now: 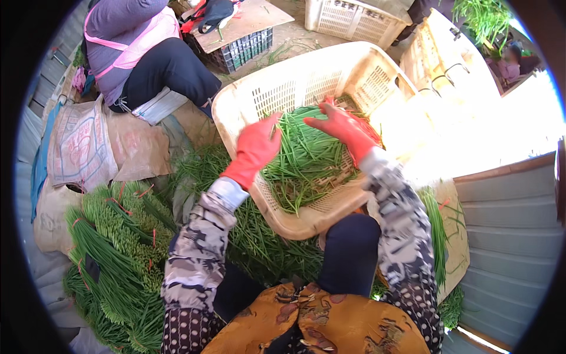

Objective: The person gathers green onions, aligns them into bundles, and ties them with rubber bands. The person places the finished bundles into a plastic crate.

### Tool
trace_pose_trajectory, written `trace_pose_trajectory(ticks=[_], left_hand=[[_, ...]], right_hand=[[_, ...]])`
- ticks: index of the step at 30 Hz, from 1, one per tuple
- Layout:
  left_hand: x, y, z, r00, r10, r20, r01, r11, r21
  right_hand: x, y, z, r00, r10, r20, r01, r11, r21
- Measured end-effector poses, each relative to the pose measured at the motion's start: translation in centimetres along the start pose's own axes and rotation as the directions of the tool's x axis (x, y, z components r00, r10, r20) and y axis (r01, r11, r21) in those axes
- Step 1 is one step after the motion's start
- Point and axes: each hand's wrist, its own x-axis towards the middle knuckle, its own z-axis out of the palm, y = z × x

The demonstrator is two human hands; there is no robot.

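Observation:
A pale plastic crate point(309, 230) with slotted walls stands tilted before my knees. Long green stalks point(305, 141), probably flowering chives, lie loosely inside it. My left hand point(261, 140), in a red rubber glove, is at the left edge of these stalks by the crate wall; whether its fingers grip any is unclear. My right hand point(342, 126), gloved alike, hovers over the right side of the stalks with thumb and fingers apart and nothing between them. Red strips point(369, 128), like plastic ties, lie beside and partly behind it.
Tied bundles of budded stalks point(119, 248) are piled at my left. Loose stalks point(269, 239) cover the ground under the crate. A seated person point(146, 57) is at the upper left, near a board point(247, 22) on a dark crate point(247, 48). Corrugated metal sheeting point(504, 239) stands at right.

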Motion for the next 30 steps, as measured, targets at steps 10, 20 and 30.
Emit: trace_pose_trajectory(ticks=[10, 20, 30], left_hand=[[-1.1, -8.6, -2.8, 0.969, 0.09, -0.232, -0.123, 0.984, -0.131], [-0.9, -9.2, -2.4, 0.971, 0.092, -0.223, -0.149, 0.955, -0.258], [-0.8, -9.1, -2.5, 0.966, 0.126, -0.227, -0.179, 0.956, -0.233]], right_hand=[[14.7, 3.3, 21.6, 0.932, 0.356, -0.068, -0.362, 0.923, -0.127], [16.4, 5.9, 23.9, 0.931, 0.283, -0.233, -0.341, 0.901, -0.269], [14.8, 2.9, 26.0, 0.906, -0.42, -0.055, 0.344, 0.806, -0.481]])
